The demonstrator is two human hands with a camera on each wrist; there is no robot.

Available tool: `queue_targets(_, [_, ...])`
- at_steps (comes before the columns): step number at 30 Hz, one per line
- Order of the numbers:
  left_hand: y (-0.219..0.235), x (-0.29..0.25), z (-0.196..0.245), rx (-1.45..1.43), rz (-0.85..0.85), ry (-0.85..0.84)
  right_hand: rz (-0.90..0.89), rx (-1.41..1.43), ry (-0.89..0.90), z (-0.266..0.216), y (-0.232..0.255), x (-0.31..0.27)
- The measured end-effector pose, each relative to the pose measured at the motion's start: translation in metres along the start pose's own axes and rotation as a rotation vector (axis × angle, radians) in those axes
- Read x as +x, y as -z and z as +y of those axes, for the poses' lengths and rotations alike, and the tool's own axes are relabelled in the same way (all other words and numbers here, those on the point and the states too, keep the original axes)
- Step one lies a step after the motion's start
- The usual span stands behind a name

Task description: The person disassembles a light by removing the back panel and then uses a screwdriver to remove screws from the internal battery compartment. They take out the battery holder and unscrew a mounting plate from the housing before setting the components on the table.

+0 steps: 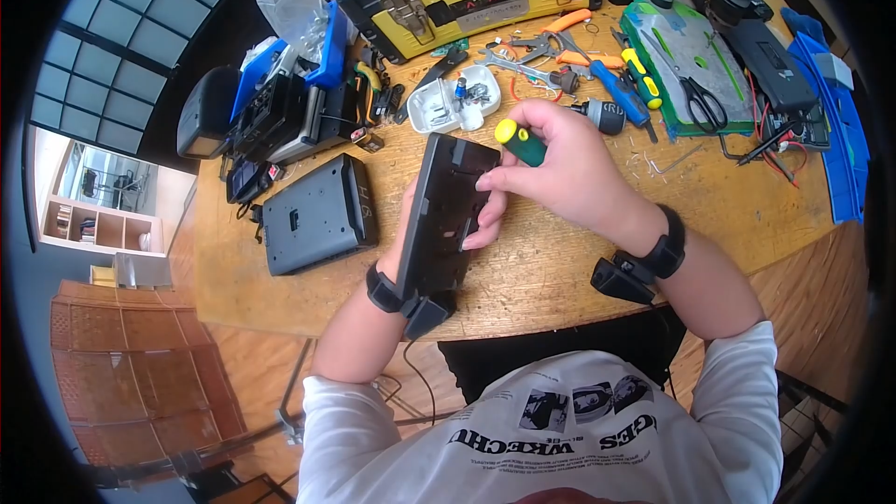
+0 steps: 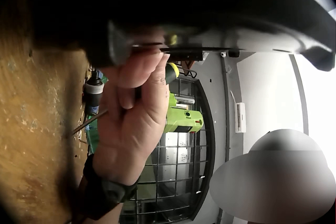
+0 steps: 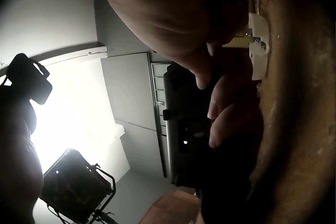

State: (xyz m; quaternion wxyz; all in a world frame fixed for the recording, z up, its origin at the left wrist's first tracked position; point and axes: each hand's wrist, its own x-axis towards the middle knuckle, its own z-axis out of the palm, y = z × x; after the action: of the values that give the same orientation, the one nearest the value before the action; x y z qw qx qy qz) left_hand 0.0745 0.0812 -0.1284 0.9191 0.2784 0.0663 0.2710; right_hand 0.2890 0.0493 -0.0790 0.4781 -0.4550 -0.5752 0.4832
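Note:
My left hand (image 1: 488, 221) grips a black plastic casing part (image 1: 437, 224) from behind, holding it tilted up over the workbench; its fingers curl round the right edge. In my right hand (image 1: 588, 173) is a screwdriver (image 1: 521, 142) with a green and yellow handle, the yellow end pointing up and left. The right thumb and fingertips are at the casing's face, close to the left fingers. In the left wrist view the right hand (image 2: 131, 119) shows below the dark casing (image 2: 199, 22). The screwdriver's tip is hidden. The right wrist view shows the left fingers (image 3: 226, 116) on the casing's edge.
A black box-shaped device (image 1: 317, 215) lies on the wooden workbench (image 1: 532, 289) at left. Behind are a white parts dish (image 1: 455, 103), a blue screwdriver (image 1: 616, 93), scissors (image 1: 702, 105) on a green-edged board, and a yellow and black toolbox (image 1: 485, 5). Blue bins stand back left.

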Motion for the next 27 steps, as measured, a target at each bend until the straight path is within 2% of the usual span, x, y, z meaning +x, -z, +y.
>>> queue_targets(1, [-0.002, -0.001, 0.0, -0.044, 0.014, 0.008, 0.0, -0.001, 0.0, 0.004, 0.001, 0.001])
queue_targets(3, [-0.008, -0.004, 0.001, -0.095, 0.017, 0.026, 0.066, -0.218, 0.302, 0.016, 0.004, 0.005])
queue_targets(5, [-0.01, -0.005, 0.001, -0.146, 0.021, 0.044, 0.023, -0.254, 0.304, 0.012, 0.01, 0.006])
queue_targets(7, [-0.011, -0.004, -0.001, -0.194, 0.098, 0.065, -0.02, -0.29, 0.306, 0.01, 0.012, 0.007])
queue_targets(9, [-0.012, -0.003, 0.0, -0.28, 0.092, 0.089, -0.101, -0.205, 0.188, 0.009, 0.014, 0.008])
queue_targets(10, [-0.013, -0.002, 0.0, -0.365, 0.088, 0.112, -0.101, -0.206, 0.189, 0.007, 0.015, 0.007])
queue_targets(12, [-0.02, 0.0, 0.003, -0.406, 0.093, 0.11, -0.158, 0.03, -0.019, 0.003, 0.016, 0.007])
queue_targets(13, [-0.022, 0.001, 0.004, -0.447, 0.098, 0.108, -0.16, 0.029, -0.019, 0.006, 0.018, 0.008])
queue_targets(15, [-0.018, -0.001, 0.008, -0.453, 0.118, 0.077, -0.021, -0.176, 0.162, 0.014, 0.025, 0.015])
queue_targets(17, [-0.02, -0.002, 0.01, -0.461, 0.139, 0.039, -0.026, -0.144, 0.118, 0.007, 0.032, 0.018])
queue_targets(20, [-0.023, -0.003, 0.014, -0.529, 0.243, -0.121, 0.165, -0.342, 0.499, -0.01, 0.039, 0.016])
queue_targets(21, [-0.019, -0.002, 0.014, -0.532, 0.241, -0.133, 0.154, -0.344, 0.503, -0.012, 0.038, 0.015])
queue_targets(23, [-0.015, -0.001, 0.015, -0.528, 0.251, -0.188, 0.37, -0.382, 0.512, -0.014, 0.037, 0.014])
queue_targets(24, [-0.015, -0.001, 0.016, -0.509, 0.262, -0.211, 0.343, -0.225, 0.525, -0.014, 0.035, 0.013])
queue_targets(25, [-0.014, -0.002, 0.016, -0.511, 0.26, -0.217, 0.336, -0.227, 0.528, -0.014, 0.036, 0.011])
queue_targets(27, [-0.01, -0.002, 0.017, -0.512, 0.266, -0.221, 0.154, 0.281, 0.336, -0.013, 0.038, 0.006])
